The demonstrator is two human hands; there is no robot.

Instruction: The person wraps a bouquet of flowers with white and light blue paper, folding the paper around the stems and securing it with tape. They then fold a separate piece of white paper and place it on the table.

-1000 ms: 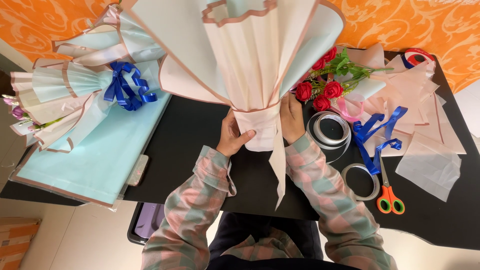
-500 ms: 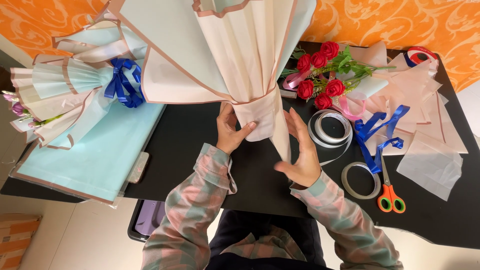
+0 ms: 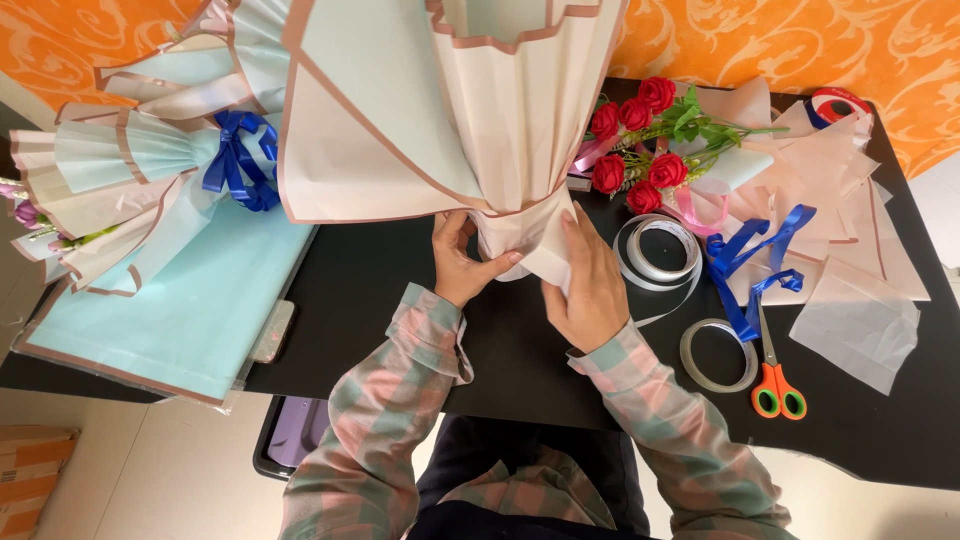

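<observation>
The tall cone of cream and pale-green wrapping paper with tan borders (image 3: 440, 110) stood upright on the black table (image 3: 380, 300), its pinched neck between both hands. The left hand (image 3: 458, 262) gripped the neck; the right hand (image 3: 588, 285) pressed its folds from the other side. It looked light, crisp and easily creased, best held at that gathered waist. Orange-handled scissors (image 3: 775, 375) lay well right of the right hand.

Red roses (image 3: 640, 140) lie on the black table (image 3: 380, 290) — near them blue ribbon (image 3: 750, 260), tape rolls (image 3: 716, 354), orange scissors (image 3: 775, 385) — and a finished bouquet (image 3: 130, 180) far left.
</observation>
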